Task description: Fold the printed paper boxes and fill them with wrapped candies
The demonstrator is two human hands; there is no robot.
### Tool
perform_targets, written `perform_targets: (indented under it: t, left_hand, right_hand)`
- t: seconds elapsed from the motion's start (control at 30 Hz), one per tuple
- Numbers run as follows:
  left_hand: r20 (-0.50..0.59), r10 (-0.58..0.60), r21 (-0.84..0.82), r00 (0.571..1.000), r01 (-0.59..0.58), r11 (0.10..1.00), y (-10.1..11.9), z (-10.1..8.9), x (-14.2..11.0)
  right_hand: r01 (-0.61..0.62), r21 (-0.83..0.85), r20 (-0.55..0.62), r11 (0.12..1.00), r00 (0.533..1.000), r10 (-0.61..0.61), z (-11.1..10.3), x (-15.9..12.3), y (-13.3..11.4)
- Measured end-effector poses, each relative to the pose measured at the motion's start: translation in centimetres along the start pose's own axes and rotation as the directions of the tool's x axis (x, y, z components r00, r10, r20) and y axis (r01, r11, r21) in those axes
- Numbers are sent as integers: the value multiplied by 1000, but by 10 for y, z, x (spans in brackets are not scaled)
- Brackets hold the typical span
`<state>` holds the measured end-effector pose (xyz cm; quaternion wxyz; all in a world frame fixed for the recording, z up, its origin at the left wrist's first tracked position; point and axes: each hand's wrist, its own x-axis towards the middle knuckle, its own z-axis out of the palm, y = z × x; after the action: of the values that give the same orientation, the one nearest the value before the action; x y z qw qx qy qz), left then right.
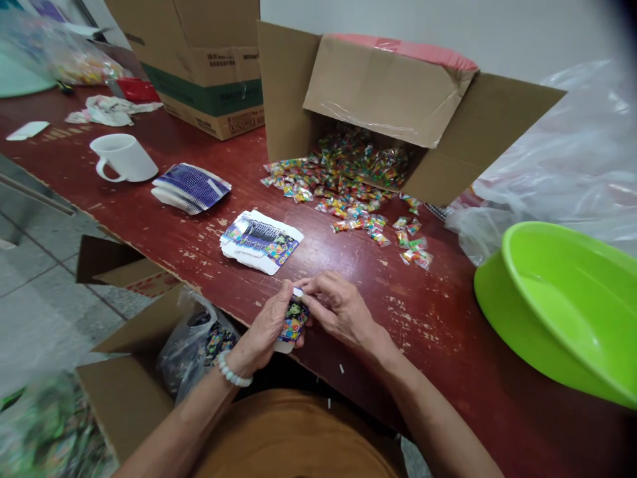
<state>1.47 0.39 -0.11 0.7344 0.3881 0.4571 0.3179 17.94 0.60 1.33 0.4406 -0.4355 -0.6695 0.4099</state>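
Note:
My left hand [271,322] is closed around a small printed candy box [294,320], dark with colourful pictures, held upright at the table's front edge. A white flap sticks out at its lower end. At the upper end, the fingers of my right hand [338,305] pinch the box's white top flap [297,292]. Just beyond my hands lies a fanned stack of flat printed boxes [261,240]. Farther left is a second stack of purple flat boxes [193,188]. Small wrapped candies [355,212] spill over the table from a tipped cardboard box [388,86].
A white mug [124,158] stands at the left, near a crumpled cloth [112,109] and a large carton [209,73]. A green basin [557,312] is at the right, before clear plastic sheeting [572,153]. Below the table edge, an open carton [134,378] holds a plastic bag [192,345] of filled boxes.

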Motion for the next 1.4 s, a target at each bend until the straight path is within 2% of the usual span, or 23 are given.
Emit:
perform_targets:
  t: [0.13, 0.2, 0.37, 0.47, 0.57, 0.63, 0.73, 0.8, 0.83, 0.93, 0.97, 1.03, 1.13, 1.2, 1.27, 1.33, 1.4]
  left_hand:
    - [-6, 24, 27, 1000, -24, 999, 4, 1, 2]
    - [9, 28, 41, 1000, -28, 999, 7, 0, 3]
    - [20, -4, 56, 1000, 3, 998, 6, -4, 3]
    - [-19, -25, 12, 1000, 25, 1000, 3, -4, 6]
    - [-46, -20, -44, 999, 18, 999, 6, -3, 8]
    - [-38, -23, -110, 999, 18, 994, 11, -3, 7]
    - [-6, -44, -250, 999, 41, 968, 17, -3, 2]
    - [35, -71, -307, 997, 78, 948, 16, -3, -7]
    - [66, -99, -310, 993, 114, 944, 13, -4, -12]
    - [171, -191, -258, 967, 231, 938, -3, -13, -31]
    - [201, -213, -233, 956, 257, 938, -9, -19, -38]
    - [221, -226, -165, 949, 264, 950, -20, -37, -49]
    - [154, -174, 129, 973, 155, 980, -22, -73, -60]
    - [174, -193, 405, 966, 109, 908, -17, -96, -63]
    - [244, -275, 580, 930, 88, 810, -9, -110, -65]
    - [280, -321, 574, 905, 110, 811, -3, -113, -65]
    - [278, -289, 409, 916, 159, 898, 1, -104, -64]
  right_hand:
    - [-106, 66, 2, 992, 994, 107, -4, 9, 3]
    - [-118, 42, 25, 992, 993, 117, -6, 14, 5]
    - [24, -151, 133, 988, 991, -4, -16, 20, 2]
    - [83, -116, 205, 990, 977, -57, -15, 16, -3]
    - [75, -42, 178, 996, 982, -67, -8, 10, 0]
    - [34, -21, 156, 999, 987, -30, -8, 12, 10]
    - [-44, -124, 61, 991, 997, 52, -24, 37, 33]
    - [-75, -393, -128, 917, 991, 26, -44, 63, 51]
    - [-102, -549, -177, 829, 984, 4, -55, 76, 59]
    - [-126, -841, -115, 526, 992, 54, -76, 106, 76]
    - [-105, -880, -75, 463, 994, 83, -79, 111, 80]
    - [-65, -906, -18, 418, 993, 115, -81, 114, 84]
    - [-77, -891, -28, 447, 993, 116, -78, 110, 85]
    - [-109, -870, -58, 480, 991, 118, -74, 103, 81]
    - [-130, -840, -78, 526, 990, 121, -68, 92, 73]
    - [-117, -730, -49, 673, 992, 120, -56, 74, 60]
    - [-67, -448, 48, 891, 994, 99, -37, 51, 41]
